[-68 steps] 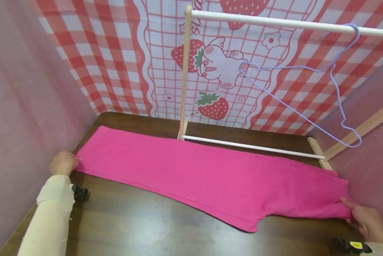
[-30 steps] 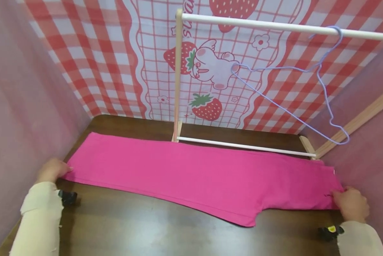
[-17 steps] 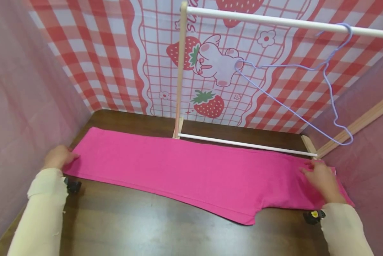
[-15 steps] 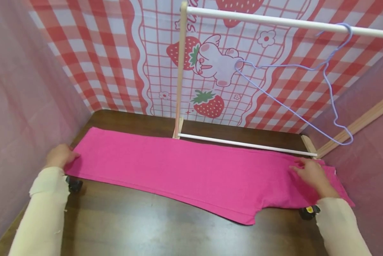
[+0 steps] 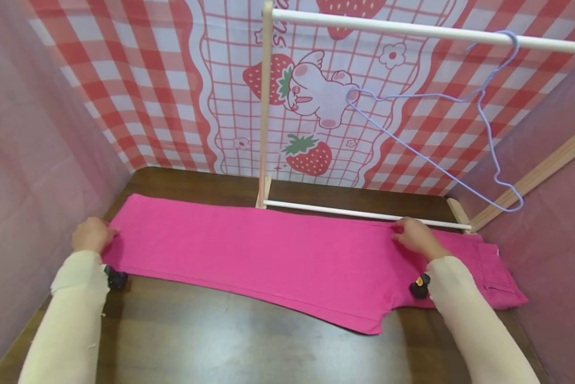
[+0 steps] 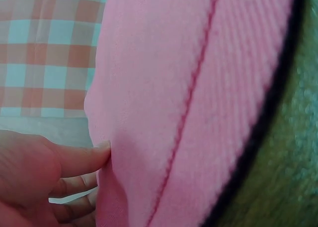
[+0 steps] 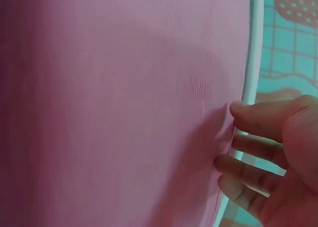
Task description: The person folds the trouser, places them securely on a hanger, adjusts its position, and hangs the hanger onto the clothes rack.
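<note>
Pink trousers, folded lengthwise, lie flat across the brown table, leg hem at left and waist at right. My left hand pinches the hem end; in the left wrist view its thumb lies on the cloth and the other fingers go behind the edge. My right hand is at the far long edge, above the crotch. In the right wrist view its thumb touches that edge, and the index fingertip is hidden behind the cloth, so the edge is pinched between them.
A rack with a wooden post, white top rail and low white rail stands behind the trousers. A lilac wire hanger hangs from the top rail. The brown table meets a checked strawberry cloth backdrop.
The right hand let go of the waist end and moved left along the trousers to their far edge, above the crotch. The left hand stays at the hem. The camera view shifted slightly.
</note>
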Tool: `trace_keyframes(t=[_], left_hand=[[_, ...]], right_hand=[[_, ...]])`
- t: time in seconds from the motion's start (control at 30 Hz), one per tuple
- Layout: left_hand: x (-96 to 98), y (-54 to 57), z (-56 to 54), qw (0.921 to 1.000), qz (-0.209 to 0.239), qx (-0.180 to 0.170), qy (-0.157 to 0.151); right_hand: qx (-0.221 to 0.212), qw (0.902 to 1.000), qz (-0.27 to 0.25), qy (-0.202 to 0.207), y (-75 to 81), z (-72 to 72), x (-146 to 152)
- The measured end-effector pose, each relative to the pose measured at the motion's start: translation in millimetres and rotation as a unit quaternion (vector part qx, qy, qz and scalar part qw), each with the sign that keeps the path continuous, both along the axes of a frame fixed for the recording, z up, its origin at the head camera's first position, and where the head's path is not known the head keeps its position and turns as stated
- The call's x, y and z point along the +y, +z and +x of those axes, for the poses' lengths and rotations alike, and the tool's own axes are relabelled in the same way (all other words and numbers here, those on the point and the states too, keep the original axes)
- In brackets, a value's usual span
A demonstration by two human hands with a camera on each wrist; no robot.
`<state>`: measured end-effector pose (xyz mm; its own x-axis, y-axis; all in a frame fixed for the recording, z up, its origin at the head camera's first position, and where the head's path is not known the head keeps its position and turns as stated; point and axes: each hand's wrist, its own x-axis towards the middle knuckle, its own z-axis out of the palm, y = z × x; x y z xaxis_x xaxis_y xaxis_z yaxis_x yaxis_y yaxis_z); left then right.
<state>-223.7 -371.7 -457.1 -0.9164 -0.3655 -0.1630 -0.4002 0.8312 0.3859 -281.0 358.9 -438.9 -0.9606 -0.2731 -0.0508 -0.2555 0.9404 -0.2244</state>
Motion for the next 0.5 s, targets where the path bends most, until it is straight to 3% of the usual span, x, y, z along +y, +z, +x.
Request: trace_keyframes(t=[0.23,0.5], left_hand=[[3.0,1.6,2.2,1.0000,0.001,-0.002,-0.001],[4.5,3.0,0.5,0.9995,0.008,-0.025,0.015]], right_hand=[[0.001,0.9995,-0.007,0.032,-10.5,-13.2,-24.7],[0.011,0.9998,-0.009,0.016,-19.3,-18.4,-38.3]])
